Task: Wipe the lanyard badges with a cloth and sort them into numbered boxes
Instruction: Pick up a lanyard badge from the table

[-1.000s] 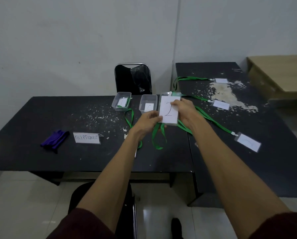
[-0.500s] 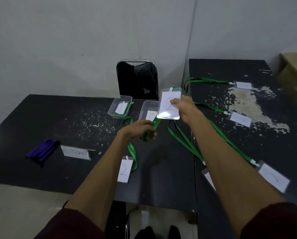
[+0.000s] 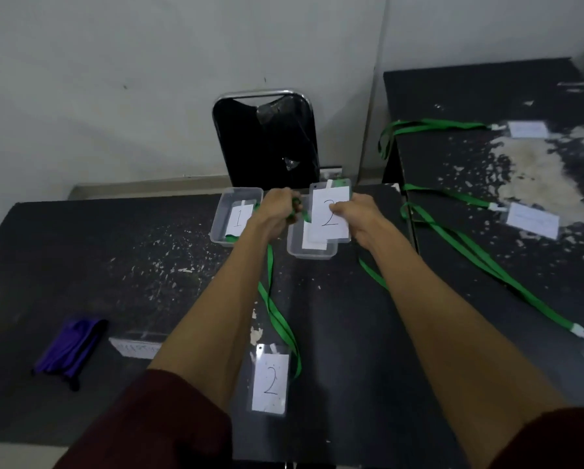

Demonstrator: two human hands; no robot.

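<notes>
My right hand (image 3: pixel 358 216) pinches a clear badge marked "2" (image 3: pixel 329 214) and holds it just above the right clear box (image 3: pixel 312 253). My left hand (image 3: pixel 278 211) grips the bunched green strap (image 3: pixel 299 211) of that badge beside it. The left clear box (image 3: pixel 221 228) holds a badge marked "1" (image 3: pixel 239 220). Another badge marked "2" (image 3: pixel 270 382) lies on the near table edge between my forearms, its green lanyard (image 3: pixel 277 319) trailing up toward the boxes. The purple cloth (image 3: pixel 69 348) lies at the near left.
A white name card (image 3: pixel 136 348) lies beside the cloth. On the right table (image 3: pixel 487 96), several more badges (image 3: pixel 532 220) with green lanyards (image 3: pixel 480 257) are spread out. A black chair (image 3: pixel 267 140) stands behind the boxes against the wall.
Both hands moved forward with the "2" badge until it hangs over the right box. My left hand gathered the green strap up next to the badge. The camera moved closer.
</notes>
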